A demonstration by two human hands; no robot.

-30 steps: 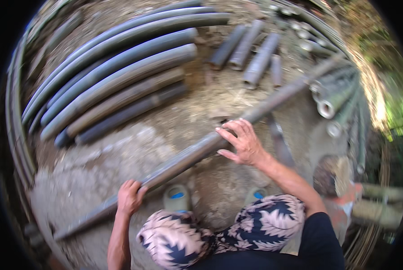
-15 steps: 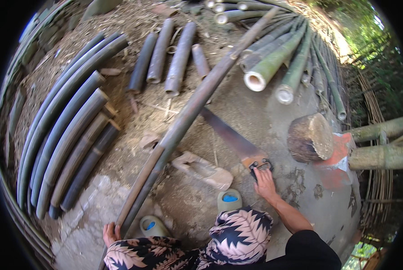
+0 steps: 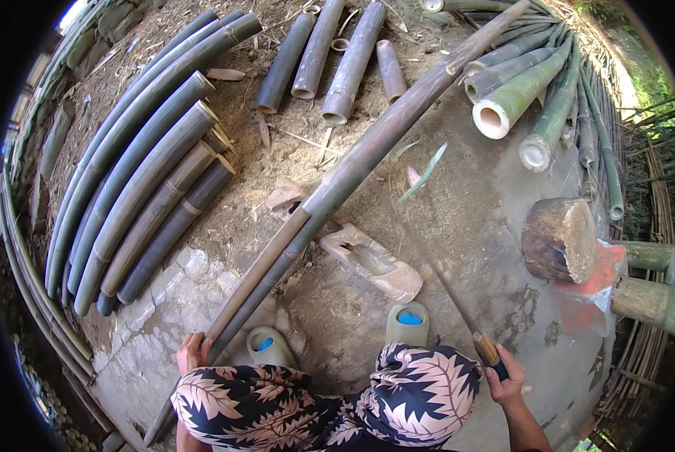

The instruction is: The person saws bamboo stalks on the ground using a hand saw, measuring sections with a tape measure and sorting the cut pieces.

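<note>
A long dark bamboo pole point(image 3: 367, 151) runs slantwise from near my left knee to the far right. My left hand point(image 3: 193, 352) is closed around its near end, beside my knee. A handsaw point(image 3: 446, 282) is in my right hand point(image 3: 509, 377), its fingers wrapped round the handle just right of my right knee. The blade shows as a thin line, almost edge-on, and its far end is blurred right of the pole. Under the pole's middle lies a notched wooden block point(image 3: 382, 271), in front of my sandals.
Dark bamboo lengths point(image 3: 145, 169) lie side by side at left. Shorter bamboo pieces point(image 3: 352, 68) lie at the far middle. Thick green bamboo poles point(image 3: 518, 98) are stacked far right, with a log stump point(image 3: 559, 239) nearer. A green strip point(image 3: 425, 173) lies on the ground.
The saw has turned from showing its broad side to nearly edge-on. My right hand has drawn back and right with it. My left hand keeps to the pole's near end; the whole view has shifted.
</note>
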